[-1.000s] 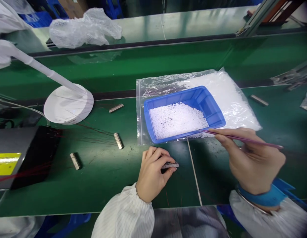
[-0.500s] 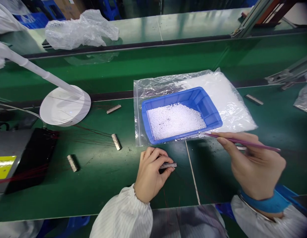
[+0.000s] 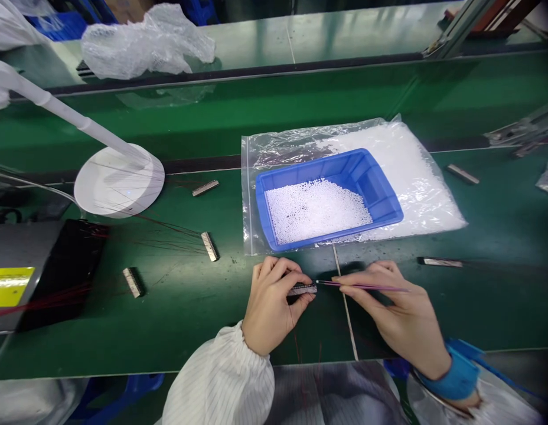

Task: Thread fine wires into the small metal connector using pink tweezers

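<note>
You've got the small toothed strip (image 3: pixel 303 288) pinched in your left hand (image 3: pixel 271 310) just near of the blue tray (image 3: pixel 380 198). Right hand (image 3: pixel 400 321) fingers are clamped on the purple tweezers (image 3: pixel 362 287), tip touching the strip's end. Looks like the loading step; next calls for steady aim.

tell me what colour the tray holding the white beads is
Blue tray, clearest in the head view.

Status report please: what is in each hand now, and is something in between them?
Left hand pinching small metal block on green mat. Right hand holding purple tweezers, tip at the block's end. Nothing between them; blue tray of white beads sits beyond.
</note>
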Available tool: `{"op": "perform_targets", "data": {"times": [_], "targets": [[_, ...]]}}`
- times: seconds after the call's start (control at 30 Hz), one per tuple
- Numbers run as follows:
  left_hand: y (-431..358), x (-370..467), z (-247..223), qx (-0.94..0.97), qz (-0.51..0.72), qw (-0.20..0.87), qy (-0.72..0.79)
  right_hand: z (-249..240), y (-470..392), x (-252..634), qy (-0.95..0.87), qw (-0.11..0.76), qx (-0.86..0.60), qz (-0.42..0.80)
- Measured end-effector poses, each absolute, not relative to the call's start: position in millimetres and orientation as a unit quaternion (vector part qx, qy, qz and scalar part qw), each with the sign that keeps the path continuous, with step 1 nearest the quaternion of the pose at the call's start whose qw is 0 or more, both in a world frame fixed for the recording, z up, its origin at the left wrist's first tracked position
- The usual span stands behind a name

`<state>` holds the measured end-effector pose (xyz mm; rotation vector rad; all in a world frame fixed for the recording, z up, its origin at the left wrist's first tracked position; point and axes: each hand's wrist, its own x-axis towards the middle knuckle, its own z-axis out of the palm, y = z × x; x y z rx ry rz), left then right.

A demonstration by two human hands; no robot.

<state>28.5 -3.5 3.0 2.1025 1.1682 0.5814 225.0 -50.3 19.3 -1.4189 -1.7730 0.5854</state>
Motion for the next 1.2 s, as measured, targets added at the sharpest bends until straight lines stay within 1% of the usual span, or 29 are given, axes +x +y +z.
{"op": "perform_targets", "data": {"times": [0.17, 0.53, 0.67, 1.2], "targets": [[-2.9, 28.4, 2.9, 0.804, 0.225, 0.326, 0.444, 17.9, -51.7, 219.3, -0.712, 0.389, -0.532, 0.243], [-3.7, 29.5, 3.9, 0.803, 0.221, 0.325, 0.448, 19.6, -54.3, 220.2, -0.718, 0.367, -0.545, 0.229], [-3.6, 29.0, 3.7, 0.802, 0.221, 0.327, 0.448, 23.5, -55.1, 221.8, -0.713, 0.377, -0.548, 0.223], [-3.3, 30.1, 4.5, 0.802, 0.214, 0.328, 0.452, 21.6, -54.9, 219.6, -0.718, 0.356, -0.550, 0.236]]}}
